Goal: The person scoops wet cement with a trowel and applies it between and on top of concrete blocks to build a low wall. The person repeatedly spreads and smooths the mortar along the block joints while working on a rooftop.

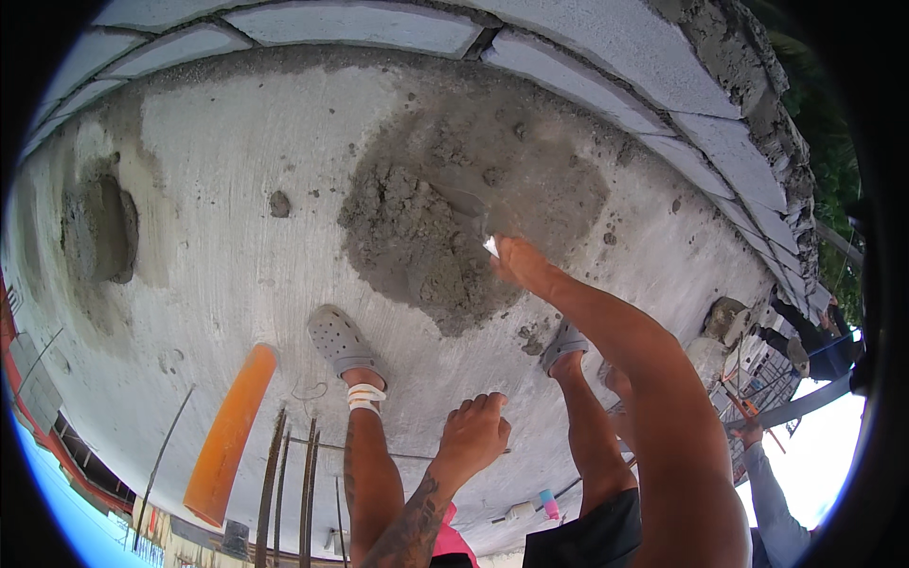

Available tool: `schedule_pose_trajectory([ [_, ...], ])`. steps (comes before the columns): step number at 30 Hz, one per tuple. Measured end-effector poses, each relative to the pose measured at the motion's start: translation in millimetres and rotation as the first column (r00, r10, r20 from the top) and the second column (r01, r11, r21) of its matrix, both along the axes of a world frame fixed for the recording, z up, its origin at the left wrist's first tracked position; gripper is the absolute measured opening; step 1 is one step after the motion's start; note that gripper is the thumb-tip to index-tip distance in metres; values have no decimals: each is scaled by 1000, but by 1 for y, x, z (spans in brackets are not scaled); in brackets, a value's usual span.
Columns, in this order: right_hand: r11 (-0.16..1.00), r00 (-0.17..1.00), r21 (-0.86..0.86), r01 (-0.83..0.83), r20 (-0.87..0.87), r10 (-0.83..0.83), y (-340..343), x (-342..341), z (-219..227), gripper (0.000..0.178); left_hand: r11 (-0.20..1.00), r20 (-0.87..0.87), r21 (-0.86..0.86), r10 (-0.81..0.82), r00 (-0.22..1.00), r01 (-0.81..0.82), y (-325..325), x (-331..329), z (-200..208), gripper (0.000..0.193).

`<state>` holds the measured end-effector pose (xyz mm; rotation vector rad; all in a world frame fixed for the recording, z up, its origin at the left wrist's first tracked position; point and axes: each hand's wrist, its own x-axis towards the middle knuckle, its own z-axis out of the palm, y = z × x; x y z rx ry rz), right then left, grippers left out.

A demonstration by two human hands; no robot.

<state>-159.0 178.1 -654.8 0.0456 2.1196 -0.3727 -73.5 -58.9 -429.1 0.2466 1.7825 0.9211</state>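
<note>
A heap of wet grey mortar (402,232) lies on the concrete floor in front of my feet. My right hand (523,265) is closed round the pale handle of a trowel. Its blade (459,201) lies against the right side of the heap, its far edge partly lost in the mortar. My left hand (476,433) hangs lower down, between my legs and apart from the heap. Its fingers are curled in, and nothing shows in them.
A block wall (360,24) curves along the far side. At left stands a mortar-coated bucket-like lump (101,230). Near my left clog (343,341) are an orange pipe (232,431) and upright steel bars (270,488). Another person (824,346) is at far right.
</note>
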Motion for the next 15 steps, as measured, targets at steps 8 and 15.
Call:
schedule_pose_trajectory([
  [8,921,926,355,161,-377,-16,117,-44,-10,39,1000,35,18,-3,999,2,5,7,-8,31],
  [15,848,848,17,530,-24,-529,-68,70,-46,50,998,61,-44,-47,997,49,15,11,-18,33],
])
